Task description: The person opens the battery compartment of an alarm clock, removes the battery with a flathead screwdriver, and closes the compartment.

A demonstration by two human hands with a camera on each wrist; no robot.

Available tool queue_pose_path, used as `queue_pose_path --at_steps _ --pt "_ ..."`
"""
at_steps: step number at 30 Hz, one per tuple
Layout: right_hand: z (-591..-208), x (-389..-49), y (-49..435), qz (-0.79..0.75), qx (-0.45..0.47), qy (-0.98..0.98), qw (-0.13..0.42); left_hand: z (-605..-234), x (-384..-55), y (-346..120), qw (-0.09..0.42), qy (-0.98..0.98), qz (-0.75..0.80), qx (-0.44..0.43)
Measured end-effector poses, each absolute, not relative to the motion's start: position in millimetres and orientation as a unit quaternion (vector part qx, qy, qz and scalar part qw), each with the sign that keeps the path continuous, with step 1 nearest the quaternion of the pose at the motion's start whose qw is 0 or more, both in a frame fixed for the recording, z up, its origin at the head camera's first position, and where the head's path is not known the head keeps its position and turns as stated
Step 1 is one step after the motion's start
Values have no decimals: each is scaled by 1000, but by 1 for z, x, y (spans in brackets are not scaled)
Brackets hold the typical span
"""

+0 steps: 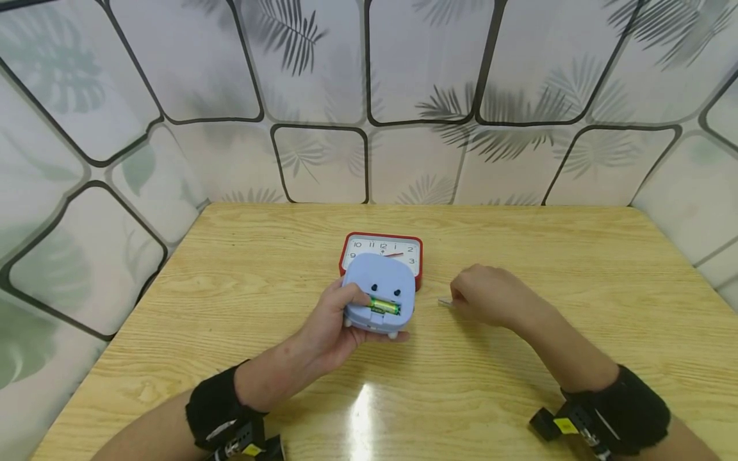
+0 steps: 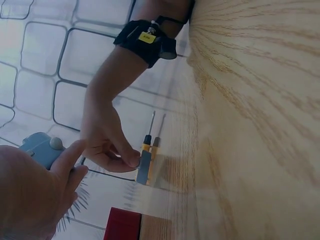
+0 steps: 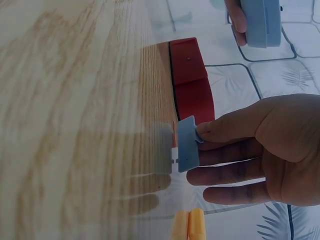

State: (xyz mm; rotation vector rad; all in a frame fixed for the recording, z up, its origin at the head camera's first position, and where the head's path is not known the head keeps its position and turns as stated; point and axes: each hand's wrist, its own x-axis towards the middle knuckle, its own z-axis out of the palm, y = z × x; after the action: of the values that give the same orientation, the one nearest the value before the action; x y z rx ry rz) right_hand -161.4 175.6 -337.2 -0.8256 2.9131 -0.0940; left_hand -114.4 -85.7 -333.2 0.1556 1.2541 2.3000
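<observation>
My left hand [image 1: 328,330] holds a light-blue clock [image 1: 380,270] with its back turned up. The thumb lies at the open battery compartment, where a green battery [image 1: 384,307] shows; the fingers support it from below. To the right, my right hand [image 1: 490,296] is low over the table. In the right wrist view it pinches a small blue battery cover [image 3: 188,145] between thumb and fingers, close above the wood. A screwdriver [image 2: 145,148] with a yellow-orange handle lies beside that hand, hidden by it in the head view.
A red-framed clock [image 1: 420,259] rests face-up just behind the blue one, partly covered by it in the head view. The wooden table [image 1: 259,256] ends at a patterned backdrop [image 1: 323,160] at the back and sides.
</observation>
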Motion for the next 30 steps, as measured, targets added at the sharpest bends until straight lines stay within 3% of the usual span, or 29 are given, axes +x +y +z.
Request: queue_pose_path --at_steps 5,22,30 --pt "-338 -161 177 -30 -270 959 81 -333 -115 -86 251 463 848 60" --pt "-341 -160 180 -44 -299 949 91 -333 -118 -85 251 474 842 51" --pt "-326 -163 185 -52 -291 954 44 -335 -117 -85 242 507 827 40"
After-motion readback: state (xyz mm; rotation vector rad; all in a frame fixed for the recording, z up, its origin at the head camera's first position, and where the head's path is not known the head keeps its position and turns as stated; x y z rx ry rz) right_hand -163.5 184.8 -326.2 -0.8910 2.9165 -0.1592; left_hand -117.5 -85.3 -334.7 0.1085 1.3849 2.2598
